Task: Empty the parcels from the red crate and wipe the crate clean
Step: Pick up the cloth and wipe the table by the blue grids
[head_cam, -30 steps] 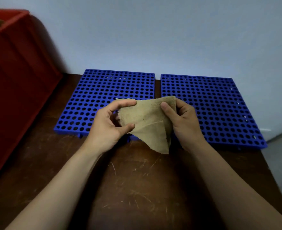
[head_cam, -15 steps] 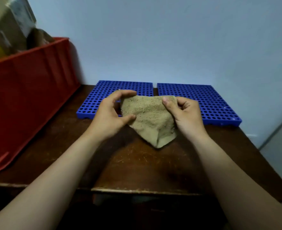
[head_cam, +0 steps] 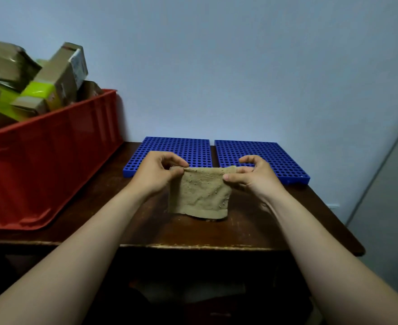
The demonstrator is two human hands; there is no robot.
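A tan cloth (head_cam: 200,195) hangs above the dark wooden table (head_cam: 216,233), its lower edge touching the tabletop. My left hand (head_cam: 157,172) pinches its top left corner and my right hand (head_cam: 251,174) pinches its top right corner, stretching the top edge flat between them. The red crate (head_cam: 52,146) stands at the left of the table, piled with several cardboard parcels (head_cam: 62,73) and a lime-green box (head_cam: 36,95) that rise above its rim.
Two blue perforated plastic mats (head_cam: 258,158) lie side by side at the back of the table against a pale blue wall. The table's front edge runs just below the cloth. A grey panel borders the right side.
The view has pulled back and risen, so the crate's parcels now show. My hands have spread the cloth from a folded triangle into a flat hanging rectangle.
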